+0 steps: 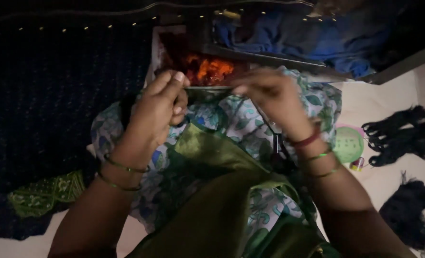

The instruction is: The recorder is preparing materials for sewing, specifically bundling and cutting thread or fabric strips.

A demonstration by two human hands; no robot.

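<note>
Your left hand [157, 107] and right hand [270, 93] each pinch shut on the top edge of the green cloth [207, 191], pulled taut between the two grips. The rest of it drapes below your fingers over a floral garment [250, 126]; black hair bundles [403, 134] lie well right of the right-hand grip.

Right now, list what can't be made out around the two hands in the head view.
- Right hand: motion-blurred, so its fingertip grip is unreadable.
- Green fabric: the stretched edge between the hands is too thin and dim to see.
- Left hand: curled fingers hide the pinch.
- Orange cloth: partly in shadow.
</note>
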